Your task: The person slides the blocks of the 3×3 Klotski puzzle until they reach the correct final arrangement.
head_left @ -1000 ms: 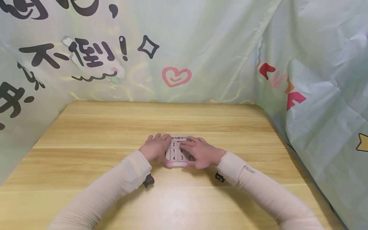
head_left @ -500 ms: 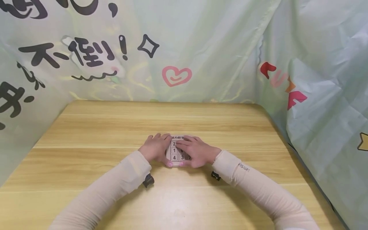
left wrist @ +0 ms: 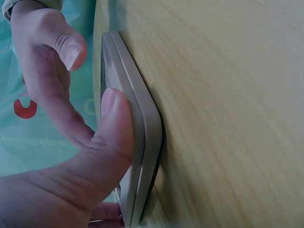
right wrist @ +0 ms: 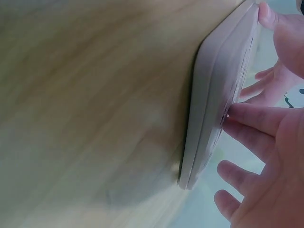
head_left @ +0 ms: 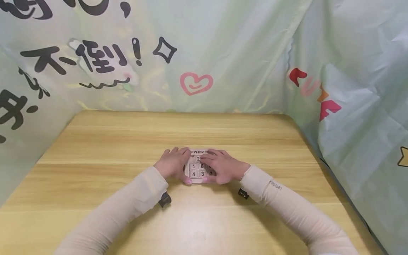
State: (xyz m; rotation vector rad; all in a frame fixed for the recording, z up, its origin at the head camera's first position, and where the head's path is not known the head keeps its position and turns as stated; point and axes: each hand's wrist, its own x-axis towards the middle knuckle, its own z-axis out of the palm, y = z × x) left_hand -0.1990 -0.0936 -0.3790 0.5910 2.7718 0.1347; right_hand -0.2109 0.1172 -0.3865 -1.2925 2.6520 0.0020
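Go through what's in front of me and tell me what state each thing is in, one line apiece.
Pale rectangular number-tile puzzle: face up, visible numbers out of sequence
Pale square tile marked 2: top row, out of line with the columns below
Bare left hand: grips the puzzle's left side
Bare right hand: touches the puzzle's face
Light-brown wood-grain table: under the puzzle
Pale green printed fabric: hanging, creased

Right-column tiles (head_left: 210,173) — partly behind right grip (head_left: 225,167)
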